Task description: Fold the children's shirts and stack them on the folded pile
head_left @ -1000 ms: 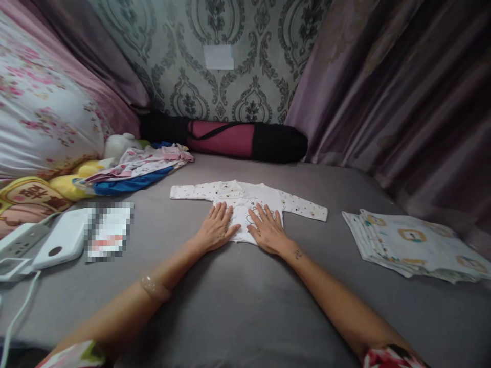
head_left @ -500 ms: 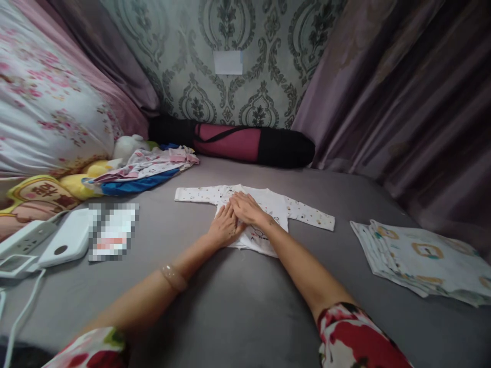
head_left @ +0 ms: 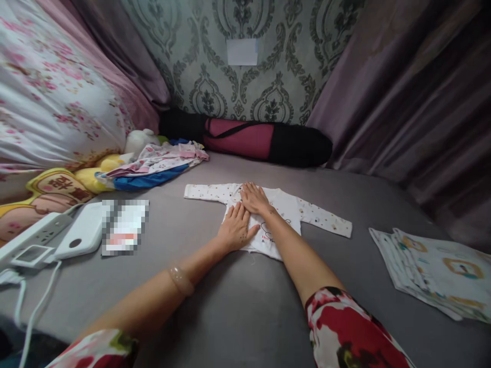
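A small white baby shirt with a dotted print lies flat on the grey bed sheet, both long sleeves spread out sideways. My left hand lies flat on the shirt's lower left part, fingers stretched out. My right hand rests flat on the shirt's upper left part near the collar, just beyond the left hand. Neither hand grips anything.
A stack of folded printed cloths lies at the right. A pile of clothes and soft toys sit at the left, with a power strip and white device. A red-black bag lies by the wall.
My right hand moved from the shirt's lower right, across to its upper left near the collar. The left hand stayed flat on the shirt. The view shifted slightly.
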Motion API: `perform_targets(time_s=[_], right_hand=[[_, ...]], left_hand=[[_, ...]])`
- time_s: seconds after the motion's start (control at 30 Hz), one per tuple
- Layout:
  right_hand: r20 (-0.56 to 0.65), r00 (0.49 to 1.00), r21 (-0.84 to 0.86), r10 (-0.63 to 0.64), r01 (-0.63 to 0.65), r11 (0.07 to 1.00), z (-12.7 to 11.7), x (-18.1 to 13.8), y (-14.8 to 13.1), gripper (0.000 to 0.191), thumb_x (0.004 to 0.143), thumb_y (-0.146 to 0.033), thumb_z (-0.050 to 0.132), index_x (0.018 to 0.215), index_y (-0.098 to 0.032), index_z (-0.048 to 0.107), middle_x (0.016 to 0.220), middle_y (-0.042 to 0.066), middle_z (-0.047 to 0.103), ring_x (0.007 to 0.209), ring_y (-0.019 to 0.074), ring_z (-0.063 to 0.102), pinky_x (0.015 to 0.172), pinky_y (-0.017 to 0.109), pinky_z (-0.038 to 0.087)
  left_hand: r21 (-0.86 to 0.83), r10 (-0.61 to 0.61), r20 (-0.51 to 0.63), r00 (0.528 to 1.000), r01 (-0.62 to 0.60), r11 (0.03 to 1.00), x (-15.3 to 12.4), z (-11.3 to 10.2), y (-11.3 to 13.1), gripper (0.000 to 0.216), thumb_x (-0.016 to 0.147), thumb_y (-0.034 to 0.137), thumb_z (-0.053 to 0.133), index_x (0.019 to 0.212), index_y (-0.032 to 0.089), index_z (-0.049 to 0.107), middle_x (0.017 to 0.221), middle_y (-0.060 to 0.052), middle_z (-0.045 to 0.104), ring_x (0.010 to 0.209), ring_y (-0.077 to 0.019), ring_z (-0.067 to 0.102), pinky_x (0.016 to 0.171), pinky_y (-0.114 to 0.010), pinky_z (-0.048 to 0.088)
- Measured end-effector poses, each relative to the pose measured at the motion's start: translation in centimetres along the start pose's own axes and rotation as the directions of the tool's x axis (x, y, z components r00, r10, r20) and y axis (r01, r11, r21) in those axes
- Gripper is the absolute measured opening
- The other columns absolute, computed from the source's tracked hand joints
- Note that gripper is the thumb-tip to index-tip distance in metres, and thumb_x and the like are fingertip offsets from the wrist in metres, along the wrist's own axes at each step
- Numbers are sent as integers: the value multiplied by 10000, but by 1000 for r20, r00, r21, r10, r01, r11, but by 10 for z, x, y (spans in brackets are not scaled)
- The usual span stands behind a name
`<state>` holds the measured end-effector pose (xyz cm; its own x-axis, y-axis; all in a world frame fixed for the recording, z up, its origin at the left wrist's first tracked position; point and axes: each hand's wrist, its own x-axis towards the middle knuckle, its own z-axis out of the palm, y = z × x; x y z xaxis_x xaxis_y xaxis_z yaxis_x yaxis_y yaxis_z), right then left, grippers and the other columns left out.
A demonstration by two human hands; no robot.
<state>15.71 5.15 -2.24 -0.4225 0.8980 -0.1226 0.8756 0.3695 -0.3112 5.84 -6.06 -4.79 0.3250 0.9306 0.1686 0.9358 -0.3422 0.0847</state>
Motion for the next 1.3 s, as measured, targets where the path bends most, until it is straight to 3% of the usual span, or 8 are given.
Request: perform_targets(time_s=[0.3, 0.53, 0.7, 0.8, 0.9, 1.03, 1.17, 1.3], right_hand=[[-7, 999, -44, -37, 37, 998, -10, 4, -22, 639, 994, -446, 168, 1490, -72, 316, 1586, 130, 211, 1477, 239, 73, 1175, 454, -27], [89, 995, 69, -39, 33, 997, 5, 12, -28, 647, 986, -510, 114, 1542, -189, 190, 1616, 60, 106, 1482, 227, 21, 1178, 476, -15], [40, 998, 127, -38, 32, 991, 4, 13, -27, 623, 988, -494, 124, 1524, -206, 257, 1609, 41, 157, 1482, 215, 43, 1177, 486, -29], [-14, 999, 262, -36, 39, 964, -5, 6, -24, 629, 995, -454, 81, 1521, -156, 257, 1599, 49, 197, 1475, 180, 108, 1194, 411, 39], [-86, 996, 310, 3, 23, 950, -15, -20, -14, 634, 996, -425, 108, 1523, -91, 218, 1603, 80, 168, 1474, 178, 117, 1189, 345, 109], [-102, 993, 156, 63, -46, 987, -19, -87, 6, 646, 984, -422, 227, 1533, -86, 184, 1609, 124, 112, 1481, 244, 40, 1188, 417, 78], [-97, 991, 8, 95, -94, 996, -7, -149, 19, 640, 989, -467, 224, 1524, -117, 249, 1606, 133, 122, 1479, 270, 45, 1183, 452, 60], [-125, 989, -67, 79, -88, 994, 8, -169, 25, 620, 992, -483, 235, 1524, -167, 268, 1602, 118, 153, 1477, 266, 83, 1184, 448, 61]], left_hand=[[-42, 6, -22, 1000, -7, 999, -2, -4, 1, 710, 951, 542, 312, 1452, 40, 334, 1488, -223, 386, 1411, -344, 300, 1149, -505, 235], [-13, 31, -44, 999, -32, 999, -3, -2, 0, 567, 955, 509, 328, 1423, 201, 410, 1416, -159, 487, 1359, -351, 367, 1130, -610, 171], [-36, 41, -9, 999, -41, 999, -3, -4, 1, 516, 953, 491, 351, 1385, 233, 467, 1444, -154, 454, 1390, -367, 313, 1124, -632, 160], [-78, 34, 42, 999, -30, 996, -1, -8, -3, 517, 945, 468, 381, 1402, 236, 448, 1495, -151, 392, 1423, -381, 249, 1112, -645, 175], [-167, 77, 112, 991, -58, 984, 3, -17, -16, 485, 916, 409, 433, 1364, 231, 489, 1493, -141, 398, 1408, -358, 297, 1102, -617, 242], [-271, 90, 63, 994, -69, 960, 5, -31, -27, 450, 922, 390, 423, 1296, 173, 546, 1476, -159, 419, 1368, -265, 392, 1112, -451, 330], [-213, 95, 35, 995, -85, 973, -8, -26, -15, 585, 961, 542, 300, 1407, 193, 444, 1541, -129, 335, 1454, -284, 221, 1159, -508, 209], [-113, 128, 111, 986, -116, 987, -22, -13, 1, 716, 951, 614, 223, 1487, 152, 330, 1565, -159, 261, 1463, -306, 178, 1163, -538, 156]])
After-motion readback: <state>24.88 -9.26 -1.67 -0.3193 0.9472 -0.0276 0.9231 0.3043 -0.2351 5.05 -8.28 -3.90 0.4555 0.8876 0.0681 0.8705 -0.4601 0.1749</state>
